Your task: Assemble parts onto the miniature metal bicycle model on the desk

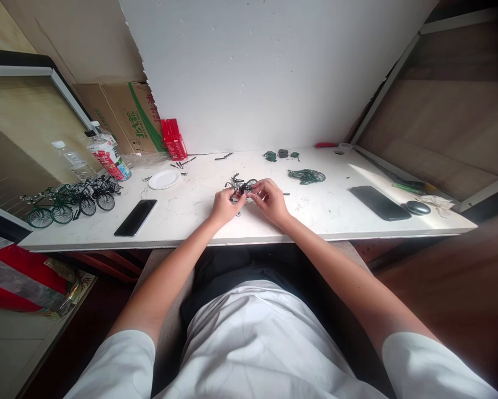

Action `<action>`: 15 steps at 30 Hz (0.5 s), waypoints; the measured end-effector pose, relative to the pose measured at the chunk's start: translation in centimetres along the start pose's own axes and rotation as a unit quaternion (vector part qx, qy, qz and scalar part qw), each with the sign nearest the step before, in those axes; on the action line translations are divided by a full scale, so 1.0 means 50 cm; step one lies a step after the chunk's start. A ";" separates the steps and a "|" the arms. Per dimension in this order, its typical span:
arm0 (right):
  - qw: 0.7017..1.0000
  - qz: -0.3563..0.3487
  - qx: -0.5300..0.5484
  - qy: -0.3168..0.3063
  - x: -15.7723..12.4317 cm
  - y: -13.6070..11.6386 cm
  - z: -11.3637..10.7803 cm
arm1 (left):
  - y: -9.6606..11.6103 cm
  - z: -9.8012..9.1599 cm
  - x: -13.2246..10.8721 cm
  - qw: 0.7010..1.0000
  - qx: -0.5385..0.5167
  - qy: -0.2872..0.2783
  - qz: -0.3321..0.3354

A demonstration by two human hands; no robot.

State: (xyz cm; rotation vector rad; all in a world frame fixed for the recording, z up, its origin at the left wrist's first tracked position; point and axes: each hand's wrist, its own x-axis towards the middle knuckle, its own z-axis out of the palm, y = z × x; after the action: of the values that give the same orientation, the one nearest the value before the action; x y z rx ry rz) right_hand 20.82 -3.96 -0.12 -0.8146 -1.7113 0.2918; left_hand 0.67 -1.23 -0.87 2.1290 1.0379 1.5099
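Observation:
Both hands meet over the middle of the white table (199,216), around a small dark model bicycle (249,185). My left hand (225,204) is closed with its fingertips on the near left side of the bicycle. From the right, my right hand (270,199) pinches at the bicycle's wheel end, thumb and forefinger together. The fingers cover the lower part of the bicycle, so any small part between them cannot be made out. Farther right on the table lies a cluster of dark green bicycle parts and wheels (307,176).
Several finished model bicycles (72,199) stand at the left, near bottles (107,158). A phone (135,217) and white plate (164,179) lie left of my hands. Small green parts (270,156) and a red box (174,138) sit at the back. At right are a dark pad (379,203) and mouse (417,208).

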 end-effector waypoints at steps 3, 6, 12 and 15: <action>1.000 -0.001 0.001 0.000 0.000 0.001 0.000 | -0.003 0.001 0.000 1.000 0.001 -0.003 -0.004; 1.000 -0.001 0.003 -0.002 0.000 0.003 0.001 | -0.001 0.001 0.000 1.000 0.001 0.002 -0.002; 1.000 0.002 -0.006 -0.004 0.000 0.006 0.002 | 0.002 0.001 0.001 1.000 0.010 0.006 0.003; 1.000 -0.002 -0.004 -0.004 0.000 0.007 0.002 | 0.001 0.001 0.000 1.000 0.000 0.004 0.010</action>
State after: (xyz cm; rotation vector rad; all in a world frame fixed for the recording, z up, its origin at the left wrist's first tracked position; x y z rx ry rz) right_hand 20.86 -3.68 -0.34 -0.8168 -1.7212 0.2863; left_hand 0.72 -1.24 -0.84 2.1430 1.0221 1.5284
